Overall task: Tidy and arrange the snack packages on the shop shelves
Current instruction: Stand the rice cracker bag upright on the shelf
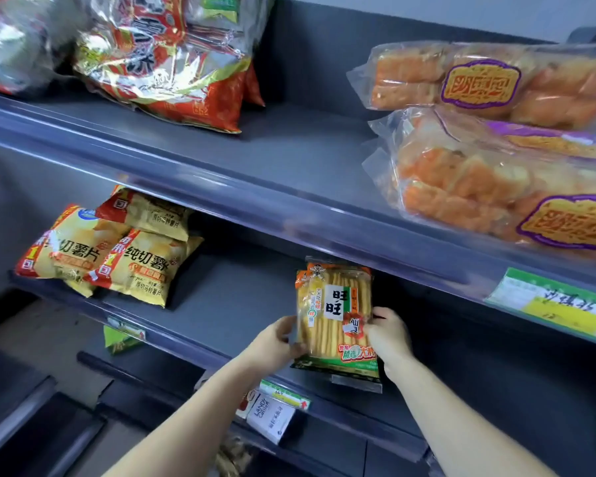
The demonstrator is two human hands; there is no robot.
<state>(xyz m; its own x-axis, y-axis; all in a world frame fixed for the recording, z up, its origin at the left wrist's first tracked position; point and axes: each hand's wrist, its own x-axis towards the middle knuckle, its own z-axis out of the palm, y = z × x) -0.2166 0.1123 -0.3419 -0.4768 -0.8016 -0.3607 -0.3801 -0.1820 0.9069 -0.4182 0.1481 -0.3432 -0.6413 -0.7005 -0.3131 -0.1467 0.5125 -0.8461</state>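
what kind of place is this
Probably a small shop's snack aisle: grey shelves with a price tag on the rail, potato chip bags, and a rice cracker pack.

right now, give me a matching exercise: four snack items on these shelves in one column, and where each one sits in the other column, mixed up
Things:
1. rice cracker pack
2. yellow potato chip bags
3. clear bread bags
4. red and silver snack bag

Places:
A. upper shelf, right side
B. middle shelf, left side
C. upper shelf, left side
D. middle shelf, gripped by left hand and right hand

Pairs: 1-D, 2-B, 3-A, 4-C
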